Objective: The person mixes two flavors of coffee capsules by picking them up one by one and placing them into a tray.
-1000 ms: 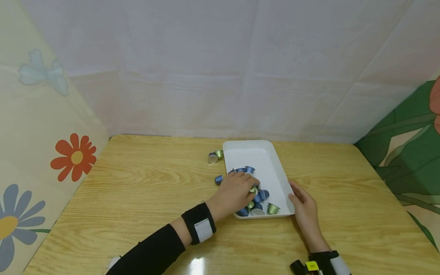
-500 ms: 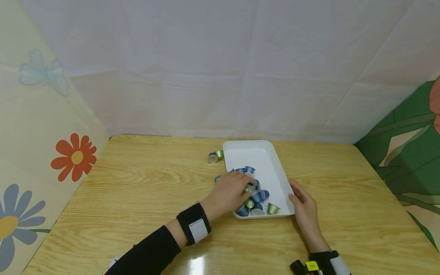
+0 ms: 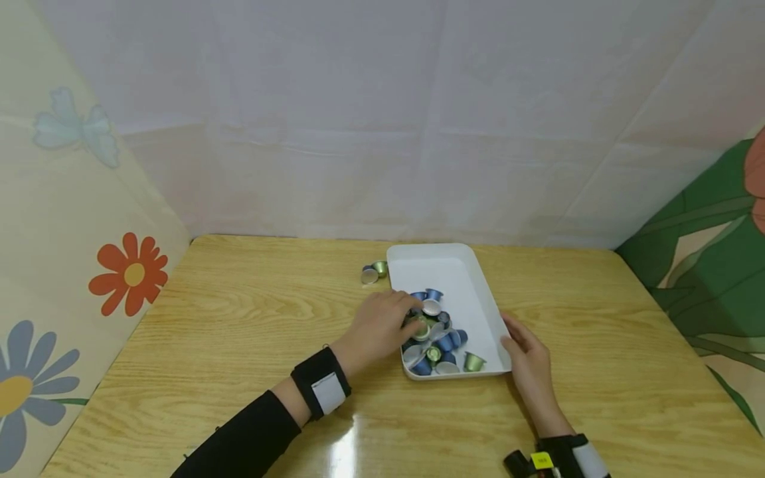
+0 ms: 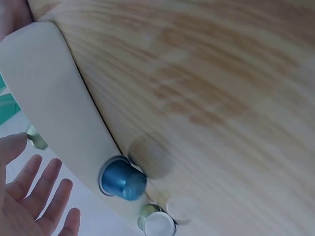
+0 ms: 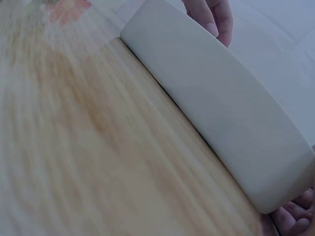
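Blue, green and silver-lidded coffee capsules point(image 3: 445, 342) lie heaped in the near part of a white rectangular tray point(image 3: 439, 255). My left hand point(image 3: 378, 325) reaches over the tray's left rim, thumb and fingers spread apart beside the heap. In the left wrist view its fingers point(image 4: 42, 196) look loosely bent with nothing between them. At the tray's near right corner, my right hand point(image 3: 528, 362) grips the edge, thumb at the rim and fingers along the outside. The left wrist view has a blue capsule point(image 4: 123, 179) lying outside, against the tray wall.
Beyond the left hand, a small group of capsules point(image 3: 375, 271) rests on the wooden table point(image 3: 269, 285) beside the tray's far left side. A white cloth point(image 3: 382, 133) hangs behind the table, with flower-printed panels point(image 3: 128, 272) at both sides.
My left hand has drawn back leftward from over the heap to the tray's left rim, uncovering more capsules. The right hand and tray have stayed put.
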Demonstrator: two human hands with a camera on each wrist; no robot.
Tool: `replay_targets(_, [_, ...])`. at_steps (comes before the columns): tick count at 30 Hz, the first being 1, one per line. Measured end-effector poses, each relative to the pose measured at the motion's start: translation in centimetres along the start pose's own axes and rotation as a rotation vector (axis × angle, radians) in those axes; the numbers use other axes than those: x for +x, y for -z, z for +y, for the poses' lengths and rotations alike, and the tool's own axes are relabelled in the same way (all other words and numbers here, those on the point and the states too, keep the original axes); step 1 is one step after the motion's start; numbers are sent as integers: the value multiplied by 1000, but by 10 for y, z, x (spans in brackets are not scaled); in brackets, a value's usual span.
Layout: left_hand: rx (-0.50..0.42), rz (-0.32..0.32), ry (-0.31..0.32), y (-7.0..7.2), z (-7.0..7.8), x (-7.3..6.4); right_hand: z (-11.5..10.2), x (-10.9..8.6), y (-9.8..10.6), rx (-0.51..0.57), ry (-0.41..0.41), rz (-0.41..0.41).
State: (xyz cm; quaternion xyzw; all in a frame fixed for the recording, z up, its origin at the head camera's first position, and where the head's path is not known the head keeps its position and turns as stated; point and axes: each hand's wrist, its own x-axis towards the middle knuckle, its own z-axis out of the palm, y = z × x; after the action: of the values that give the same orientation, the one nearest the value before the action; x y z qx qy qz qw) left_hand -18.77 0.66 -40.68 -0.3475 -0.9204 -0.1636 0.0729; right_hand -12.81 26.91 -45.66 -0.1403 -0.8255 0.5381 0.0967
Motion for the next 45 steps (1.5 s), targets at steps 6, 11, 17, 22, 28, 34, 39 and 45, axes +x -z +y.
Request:
replay_targets(6, [-6, -5, 39, 2, -9, -1, 0, 1, -2, -8, -2, 5])
replay_targets(11, [-9, 0, 64, 2, -16, -4, 0, 2, -2, 4, 5, -3])
replay_targets(17, [-19, 10, 71, 2, -24, -6, 1, 2, -3, 8, 3, -2])
replay_targets(22, [-16, 17, 86, 4, -30, -9, 0, 2, -3, 11, -1, 1])
replay_targets(28, [-8, 40, 99, 5, -34, -13, 0, 2, -4, 0, 5, 6])
replay_targets(34, [-7, 57, 112, 3, -36, -16, 0, 1, -3, -6, 6, 3])
replay_targets(39, [1, 13, 145, 3, -37, -16, 0, 1, -3, 3, 1, 3])
replay_targets(45, [18, -62, 160, 0, -40, -14, -1, 0, -2, -4, -4, 1])
